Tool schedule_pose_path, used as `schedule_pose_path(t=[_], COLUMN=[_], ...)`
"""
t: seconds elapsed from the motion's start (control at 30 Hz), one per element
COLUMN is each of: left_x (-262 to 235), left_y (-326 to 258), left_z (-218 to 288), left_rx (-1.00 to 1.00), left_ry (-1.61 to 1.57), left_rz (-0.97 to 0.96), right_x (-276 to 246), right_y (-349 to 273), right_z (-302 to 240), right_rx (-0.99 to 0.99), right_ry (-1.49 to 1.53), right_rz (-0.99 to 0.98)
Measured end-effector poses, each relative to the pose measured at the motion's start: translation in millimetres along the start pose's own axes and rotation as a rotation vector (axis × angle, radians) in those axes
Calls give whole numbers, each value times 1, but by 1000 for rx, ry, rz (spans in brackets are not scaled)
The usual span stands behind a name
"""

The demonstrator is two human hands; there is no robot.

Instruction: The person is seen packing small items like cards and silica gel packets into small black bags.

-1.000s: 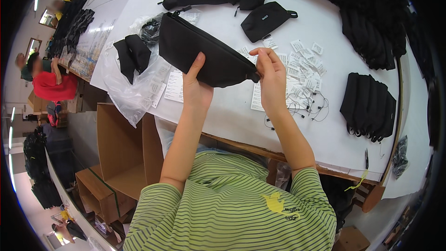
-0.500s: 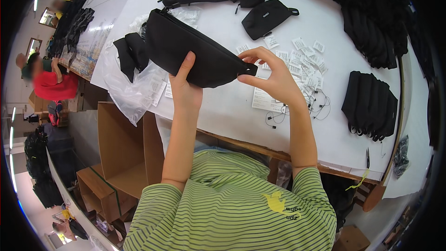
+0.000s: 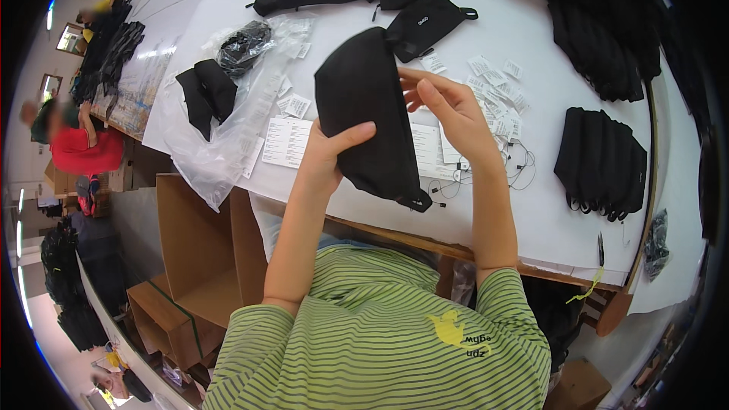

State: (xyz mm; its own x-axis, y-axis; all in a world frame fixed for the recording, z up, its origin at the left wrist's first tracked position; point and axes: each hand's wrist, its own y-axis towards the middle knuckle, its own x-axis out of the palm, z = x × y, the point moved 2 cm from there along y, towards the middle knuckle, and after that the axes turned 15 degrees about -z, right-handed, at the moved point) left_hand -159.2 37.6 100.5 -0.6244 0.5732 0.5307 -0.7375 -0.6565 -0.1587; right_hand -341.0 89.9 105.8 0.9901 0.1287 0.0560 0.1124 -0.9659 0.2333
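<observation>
A black zip pouch (image 3: 363, 99) is tilted almost upright over the white table, its tabbed end pointing down toward me. My left hand (image 3: 328, 156) grips its lower left side, thumb flat across the front and the other fingers hidden behind. Close to the pouch's right edge is my right hand (image 3: 454, 110), thumb raised and fingers loosely bent and apart. Its fingertips come up to that edge; whether they touch it I cannot tell. Beneath and beside the hands lie white printed cards (image 3: 287, 144), small white labels (image 3: 497, 87) and thin black tag strings (image 3: 520, 167).
More black pouches (image 3: 429, 26) lie at the table's far side. Stacked black pouches (image 3: 600, 163) stand at the right, near small scissors (image 3: 601, 250). Clear plastic bags (image 3: 216, 156) spread at the left. Cardboard boxes (image 3: 194, 239) stand below the table's left edge. A person in red (image 3: 83, 144) is farther left.
My left hand has turned the pouch from lying slantwise to nearly upright, and its tabbed end has swung down. My right hand has let go of that end and its fingers have spread.
</observation>
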Motion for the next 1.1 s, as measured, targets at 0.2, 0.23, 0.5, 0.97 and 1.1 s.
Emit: schedule_pose_path(t=[0.2,0.23,0.5,0.97,1.1], left_x=[12,13,-6,-76,-73], left_y=[3,3,7,8,4], left_z=[-11,-12,-17,1,11], left_rx=[-120,-125,-87,133,194], left_ry=[119,118,-196,-664,-577], left_rz=[-93,-94,-4,-92,-104], right_x=[-2,-3,11,52,50], right_y=[0,-1,-1,-4,-3], right_z=[-8,-7,-13,-23,-24], right_rx=[-104,-104,-146,-48,-129], right_ry=[89,89,-335,-219,-385], right_rz=[425,426,261,-208,-40])
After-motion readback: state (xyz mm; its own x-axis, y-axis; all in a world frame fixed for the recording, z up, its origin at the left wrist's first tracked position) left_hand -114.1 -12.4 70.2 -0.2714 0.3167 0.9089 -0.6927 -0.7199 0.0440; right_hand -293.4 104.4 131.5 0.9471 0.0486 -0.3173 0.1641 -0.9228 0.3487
